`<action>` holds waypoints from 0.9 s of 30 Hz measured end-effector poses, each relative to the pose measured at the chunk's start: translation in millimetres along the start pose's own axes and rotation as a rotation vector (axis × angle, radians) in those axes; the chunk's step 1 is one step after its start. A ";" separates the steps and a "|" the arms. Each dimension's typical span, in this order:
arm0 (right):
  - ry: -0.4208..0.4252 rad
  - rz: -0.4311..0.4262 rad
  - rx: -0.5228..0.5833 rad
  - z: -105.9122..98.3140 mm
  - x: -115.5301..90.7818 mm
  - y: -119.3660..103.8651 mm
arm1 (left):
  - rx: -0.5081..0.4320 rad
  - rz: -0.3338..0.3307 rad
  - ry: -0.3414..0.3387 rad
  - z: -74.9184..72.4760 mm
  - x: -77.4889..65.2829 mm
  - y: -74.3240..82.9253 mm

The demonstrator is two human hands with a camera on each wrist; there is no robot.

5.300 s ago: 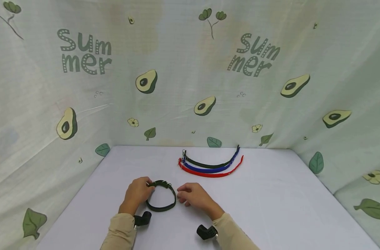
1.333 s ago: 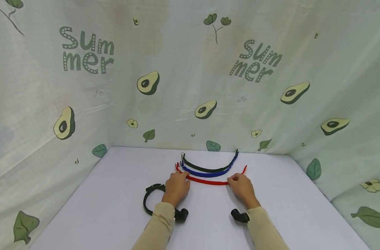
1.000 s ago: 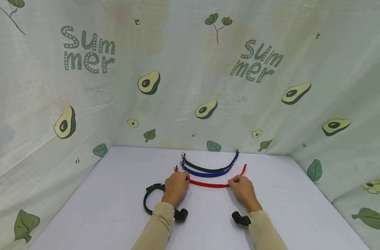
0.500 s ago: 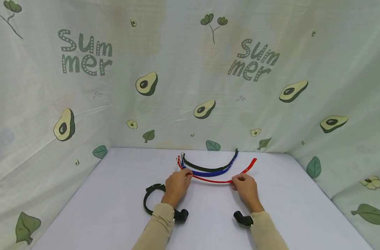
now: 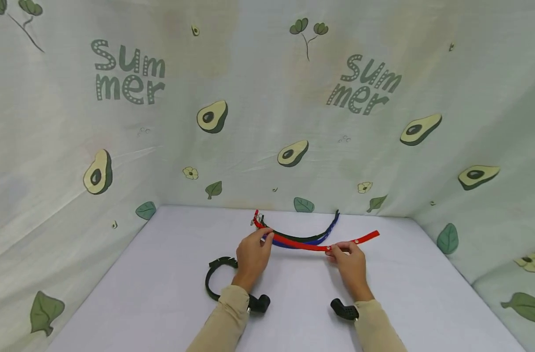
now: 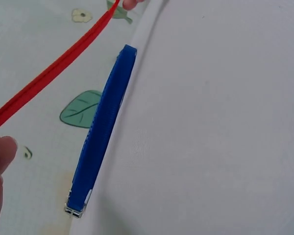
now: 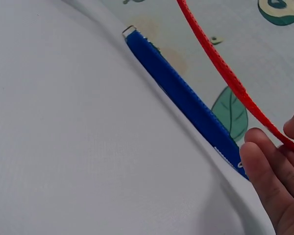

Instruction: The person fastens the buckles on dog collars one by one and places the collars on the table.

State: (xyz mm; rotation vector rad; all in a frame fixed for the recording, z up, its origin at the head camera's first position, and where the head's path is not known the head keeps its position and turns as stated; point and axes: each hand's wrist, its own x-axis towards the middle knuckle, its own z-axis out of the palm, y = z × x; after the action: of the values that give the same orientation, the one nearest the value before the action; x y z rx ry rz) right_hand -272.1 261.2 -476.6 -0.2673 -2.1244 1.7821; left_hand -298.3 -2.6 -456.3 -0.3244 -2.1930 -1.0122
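The red strap [image 5: 302, 246] sags slightly above the table [image 5: 294, 313], before the blue strap [image 6: 103, 129], the left hand [image 5: 253, 256] and right hand [image 5: 352, 266] each pinching it toward one end. Light, level tension should prevent twisting or snagging.

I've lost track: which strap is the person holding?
The red strap, held by the left hand and right hand; the blue strap, dark rear strap and dark curled strap rest on the table.

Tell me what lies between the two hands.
The red strap: the head view shows it running from the left hand to the right hand, held in both. The left wrist view shows the blue strap beyond it.
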 end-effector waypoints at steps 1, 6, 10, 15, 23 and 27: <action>0.010 -0.011 0.004 -0.7 0.0 -0.1 | -0.009 0.003 -0.002 0.3 0.8 1.0; 0.037 -0.041 -0.034 -0.5 -0.6 -0.9 | -0.016 -0.019 -0.029 -0.4 2.2 4.3; 0.048 -0.049 -0.073 2.0 -0.5 -2.2 | -0.008 -0.018 -0.047 -2.0 0.8 5.6; 0.084 -0.087 -0.027 3.9 0.3 -7.8 | 0.025 0.106 -0.073 -2.8 1.4 7.8; 0.098 -0.098 -0.117 4.2 -4.9 -9.9 | -0.049 0.269 -0.069 0.7 -1.4 8.1; 0.098 -0.126 -0.135 5.1 -8.1 -9.3 | -0.094 0.210 -0.106 -0.6 -3.4 11.4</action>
State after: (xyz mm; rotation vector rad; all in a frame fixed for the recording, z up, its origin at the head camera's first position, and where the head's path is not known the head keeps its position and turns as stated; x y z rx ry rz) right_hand -265.9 251.8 -469.5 -0.2443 -2.1449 1.5279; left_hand -290.1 4.7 -451.8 -0.6508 -2.1539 -1.0018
